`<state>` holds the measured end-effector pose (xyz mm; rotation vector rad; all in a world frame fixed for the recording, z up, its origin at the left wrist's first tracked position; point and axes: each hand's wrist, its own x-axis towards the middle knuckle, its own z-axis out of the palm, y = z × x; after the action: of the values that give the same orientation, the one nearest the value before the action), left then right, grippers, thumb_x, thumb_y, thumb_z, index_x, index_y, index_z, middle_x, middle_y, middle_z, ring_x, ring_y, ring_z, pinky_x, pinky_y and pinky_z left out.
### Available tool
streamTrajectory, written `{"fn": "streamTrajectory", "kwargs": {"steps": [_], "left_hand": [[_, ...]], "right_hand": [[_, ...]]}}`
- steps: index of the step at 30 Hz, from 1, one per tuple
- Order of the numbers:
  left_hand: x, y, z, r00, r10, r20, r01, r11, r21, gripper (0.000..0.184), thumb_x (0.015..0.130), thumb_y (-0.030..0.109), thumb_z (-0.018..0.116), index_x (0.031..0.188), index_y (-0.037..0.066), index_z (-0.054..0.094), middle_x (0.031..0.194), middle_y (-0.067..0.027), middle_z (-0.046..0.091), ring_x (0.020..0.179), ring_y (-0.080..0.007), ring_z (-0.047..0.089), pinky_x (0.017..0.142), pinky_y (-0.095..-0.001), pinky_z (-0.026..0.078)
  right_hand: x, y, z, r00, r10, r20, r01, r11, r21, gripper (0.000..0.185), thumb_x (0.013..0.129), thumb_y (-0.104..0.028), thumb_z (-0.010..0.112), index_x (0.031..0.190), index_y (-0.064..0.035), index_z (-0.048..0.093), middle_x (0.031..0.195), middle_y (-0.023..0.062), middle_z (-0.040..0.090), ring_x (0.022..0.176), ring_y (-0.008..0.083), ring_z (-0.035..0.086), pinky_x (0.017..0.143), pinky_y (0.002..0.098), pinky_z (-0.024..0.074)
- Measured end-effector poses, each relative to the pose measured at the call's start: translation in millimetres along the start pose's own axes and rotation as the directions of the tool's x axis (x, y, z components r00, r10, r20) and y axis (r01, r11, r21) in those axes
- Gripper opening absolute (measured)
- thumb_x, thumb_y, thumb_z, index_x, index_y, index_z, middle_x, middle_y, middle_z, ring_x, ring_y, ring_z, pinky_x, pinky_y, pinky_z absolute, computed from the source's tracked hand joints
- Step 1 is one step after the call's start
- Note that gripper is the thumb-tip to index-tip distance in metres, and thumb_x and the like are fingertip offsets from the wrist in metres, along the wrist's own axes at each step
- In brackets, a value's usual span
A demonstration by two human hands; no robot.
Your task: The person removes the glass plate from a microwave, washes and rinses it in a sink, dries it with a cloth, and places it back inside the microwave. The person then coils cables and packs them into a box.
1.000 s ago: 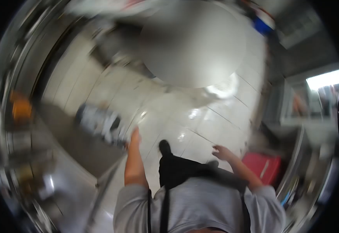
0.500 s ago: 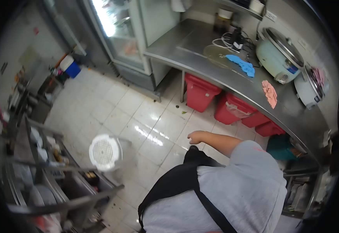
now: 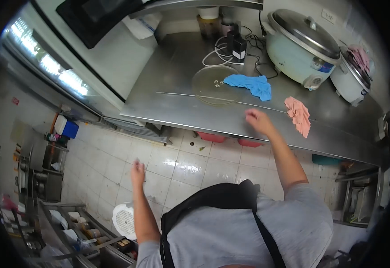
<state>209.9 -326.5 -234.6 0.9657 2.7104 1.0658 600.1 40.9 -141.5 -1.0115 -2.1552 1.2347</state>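
My right hand (image 3: 258,120) hovers over the front edge of the steel worktop (image 3: 181,111), fingers loosely bent and apart, holding nothing that I can see. Closest to it are a crumpled blue cloth (image 3: 251,85) and a pink-orange cloth (image 3: 297,116), both lying on the worktop. Over the tiled floor, my left hand (image 3: 138,173) is slightly blurred, its fingers loosely apart and apparently empty. A round clear lid or plate (image 3: 206,91) lies beside the blue cloth, with small rings on it.
A large rice cooker (image 3: 300,51) and a smaller cooker (image 3: 350,76) stand at the back right. Cables surround a black device (image 3: 238,49). Red bins (image 3: 212,137) sit under the worktop. A white stool (image 3: 124,222) and a steel rack (image 3: 76,210) are at lower left.
My view has moved closer to the worktop. My right hand has risen from above the floor to the worktop's edge, and my left hand has come into view. Both cloths remain in place.
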Motion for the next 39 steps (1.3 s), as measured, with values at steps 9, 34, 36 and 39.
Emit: {"fn": "streamTrajectory", "kwargs": {"steps": [9, 34, 36, 39], "left_hand": [[189.4, 194.1, 16.6, 0.843, -0.056, 0.535, 0.467, 0.571, -0.675, 0.041, 0.083, 0.033, 0.047, 0.115, 0.008, 0.044, 0.097, -0.0096, 0.056, 0.081, -0.0163, 0.055, 0.066, -0.0252, 0.042], [187.2, 304.4, 223.3, 0.561, -0.074, 0.825, 0.822, 0.174, -0.543, 0.031, 0.087, 0.030, 0.043, 0.107, 0.007, 0.035, 0.086, -0.0129, 0.055, 0.075, -0.0243, 0.058, 0.064, -0.0353, 0.048], [184.9, 297.2, 212.8, 0.620, -0.082, 0.780, 0.778, 0.188, -0.599, 0.032, 0.088, 0.030, 0.041, 0.110, 0.008, 0.033, 0.089, -0.0142, 0.055, 0.076, -0.0250, 0.059, 0.063, -0.0351, 0.049], [181.1, 283.1, 187.9, 0.685, -0.092, 0.722, 0.725, 0.177, -0.665, 0.031, 0.088, 0.030, 0.040, 0.110, 0.009, 0.035, 0.088, -0.0144, 0.055, 0.073, -0.0244, 0.059, 0.059, -0.0332, 0.050]], "right_hand": [[104.2, 56.8, -13.9, 0.778, -0.133, -0.614, -0.197, 0.876, -0.440, 0.033, 0.076, -0.030, 0.055, 0.104, -0.0130, 0.055, 0.104, 0.0143, 0.052, 0.089, 0.0249, 0.051, 0.078, 0.0377, 0.0395], [63.3, 124.9, -74.3, 0.493, 0.148, -0.858, -0.782, 0.507, -0.362, 0.056, 0.067, -0.044, 0.060, 0.115, -0.0187, 0.047, 0.128, 0.0149, 0.032, 0.117, 0.0375, 0.028, 0.093, 0.0539, 0.0225], [79.5, 114.5, -55.4, 0.631, 0.063, -0.773, -0.650, 0.587, -0.483, 0.055, 0.066, -0.040, 0.062, 0.114, -0.0174, 0.048, 0.127, 0.0161, 0.034, 0.115, 0.0373, 0.031, 0.093, 0.0523, 0.0236], [88.6, 111.6, -49.0, 0.723, -0.040, -0.690, -0.490, 0.674, -0.552, 0.054, 0.067, -0.038, 0.062, 0.114, -0.0145, 0.048, 0.124, 0.0183, 0.036, 0.113, 0.0370, 0.033, 0.093, 0.0490, 0.0252]]}}
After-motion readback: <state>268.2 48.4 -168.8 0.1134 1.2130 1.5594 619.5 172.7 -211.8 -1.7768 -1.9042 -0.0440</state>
